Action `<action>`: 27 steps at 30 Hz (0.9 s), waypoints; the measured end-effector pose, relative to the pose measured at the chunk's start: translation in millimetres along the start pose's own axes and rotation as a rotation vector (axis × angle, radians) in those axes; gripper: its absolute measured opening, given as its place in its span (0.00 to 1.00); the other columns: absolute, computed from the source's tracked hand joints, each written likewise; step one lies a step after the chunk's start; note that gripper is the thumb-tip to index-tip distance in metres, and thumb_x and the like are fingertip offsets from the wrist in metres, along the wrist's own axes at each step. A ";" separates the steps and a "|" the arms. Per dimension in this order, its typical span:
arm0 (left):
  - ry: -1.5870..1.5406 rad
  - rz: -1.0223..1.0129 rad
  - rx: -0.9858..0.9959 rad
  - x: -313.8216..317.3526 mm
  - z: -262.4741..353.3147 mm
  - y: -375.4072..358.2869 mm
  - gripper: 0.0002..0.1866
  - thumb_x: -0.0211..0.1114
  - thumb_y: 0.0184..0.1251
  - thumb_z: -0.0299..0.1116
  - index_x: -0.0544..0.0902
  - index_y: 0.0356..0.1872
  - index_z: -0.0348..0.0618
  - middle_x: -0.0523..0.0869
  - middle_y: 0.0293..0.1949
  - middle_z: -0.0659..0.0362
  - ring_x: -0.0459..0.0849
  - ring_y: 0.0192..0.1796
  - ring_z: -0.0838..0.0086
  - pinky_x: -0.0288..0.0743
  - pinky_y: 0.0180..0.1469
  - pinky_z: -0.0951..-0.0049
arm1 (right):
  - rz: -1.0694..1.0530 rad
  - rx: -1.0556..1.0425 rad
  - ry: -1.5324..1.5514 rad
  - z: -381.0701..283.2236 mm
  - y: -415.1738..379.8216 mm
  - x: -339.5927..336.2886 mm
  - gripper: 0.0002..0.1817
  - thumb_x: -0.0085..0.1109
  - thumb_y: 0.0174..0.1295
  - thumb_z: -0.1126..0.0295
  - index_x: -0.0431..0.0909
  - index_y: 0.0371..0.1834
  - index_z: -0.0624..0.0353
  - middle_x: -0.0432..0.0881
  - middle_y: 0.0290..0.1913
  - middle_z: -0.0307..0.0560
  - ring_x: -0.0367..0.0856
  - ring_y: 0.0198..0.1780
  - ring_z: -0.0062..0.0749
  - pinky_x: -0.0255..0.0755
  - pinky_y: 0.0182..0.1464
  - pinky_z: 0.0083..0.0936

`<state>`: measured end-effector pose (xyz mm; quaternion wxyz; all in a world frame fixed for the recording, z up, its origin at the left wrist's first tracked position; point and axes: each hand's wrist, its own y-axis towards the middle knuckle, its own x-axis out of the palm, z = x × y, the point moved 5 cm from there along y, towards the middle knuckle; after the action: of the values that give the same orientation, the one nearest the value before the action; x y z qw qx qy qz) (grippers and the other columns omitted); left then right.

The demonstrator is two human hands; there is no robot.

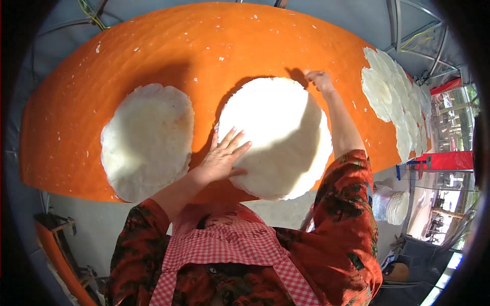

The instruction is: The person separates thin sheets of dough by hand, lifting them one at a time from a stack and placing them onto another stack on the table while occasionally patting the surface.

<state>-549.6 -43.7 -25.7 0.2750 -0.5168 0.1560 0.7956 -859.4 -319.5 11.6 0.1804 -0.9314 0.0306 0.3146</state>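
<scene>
My left hand (223,154) lies with fingers spread on the left part of a large, round, thin white sheet (270,122) that looks like flatbread. This sheet rests on the orange table (168,46), its upper part brightly lit and its lower right in shadow. Just past its upper right edge, my right hand (319,80) is raised with its fingers curled together; whatever they may hold is too small to make out. A second white sheet (148,140), more oval in view, lies to the left, a gap of orange surface between the two.
Several overlapping white sheets (390,92) cover the table's right end. A stack of round pale sheets (396,206) stands lower down at the right. White crumbs dot the tabletop. An orange-sided piece with a dark frame (64,260) stands at the lower left.
</scene>
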 end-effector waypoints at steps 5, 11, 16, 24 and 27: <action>-0.021 0.019 0.002 2.8 -1.1 -0.1 0.43 0.63 0.55 0.59 0.60 0.71 0.56 0.49 0.74 0.55 0.38 0.77 0.60 0.25 0.71 0.39 | -0.231 -0.247 0.140 19.3 2.5 32.8 0.07 0.68 0.53 0.70 0.80 0.28 0.59 0.82 0.31 0.37 0.76 0.37 0.23 0.70 0.41 0.22; 0.000 0.045 0.024 0.5 1.6 -2.5 0.43 0.64 0.55 0.59 0.61 0.70 0.55 0.50 0.74 0.53 0.39 0.76 0.58 0.28 0.70 0.36 | 0.358 0.024 0.871 61.2 23.0 1.9 0.04 0.62 0.52 0.75 0.78 0.23 0.61 0.81 0.28 0.42 0.76 0.31 0.25 0.72 0.36 0.25; 0.084 0.147 0.067 11.6 -4.5 -2.2 0.42 0.64 0.54 0.59 0.63 0.69 0.55 0.56 0.72 0.53 0.46 0.76 0.56 0.33 0.68 0.33 | 0.843 -0.362 0.552 115.4 27.4 -124.0 0.10 0.57 0.57 0.71 0.75 0.21 0.64 0.74 0.20 0.38 0.65 0.19 0.25 0.63 0.22 0.28; 0.017 0.272 0.010 -24.3 -18.8 0.1 0.33 0.62 0.61 0.50 0.67 0.66 0.52 0.53 0.73 0.54 0.43 0.76 0.61 0.33 0.69 0.35 | 0.256 0.107 -1.271 214.0 -259.8 -119.9 0.25 0.53 0.62 0.57 0.71 0.60 0.57 0.72 0.58 0.67 0.75 0.56 0.58 0.74 0.52 0.43; 0.069 0.133 -0.011 3.8 -43.7 18.8 0.33 0.60 0.61 0.52 0.66 0.68 0.56 0.52 0.73 0.52 0.42 0.76 0.60 0.32 0.66 0.29 | 0.477 -0.328 -0.795 109.2 -344.6 -3.0 0.34 0.49 0.66 0.52 0.55 0.71 0.58 0.57 0.69 0.67 0.58 0.70 0.58 0.61 0.65 0.47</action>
<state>-529.9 -80.9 -48.1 0.2130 -0.5339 0.1951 0.7947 -865.9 40.6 42.2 -0.0480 -0.7225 0.1220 0.6788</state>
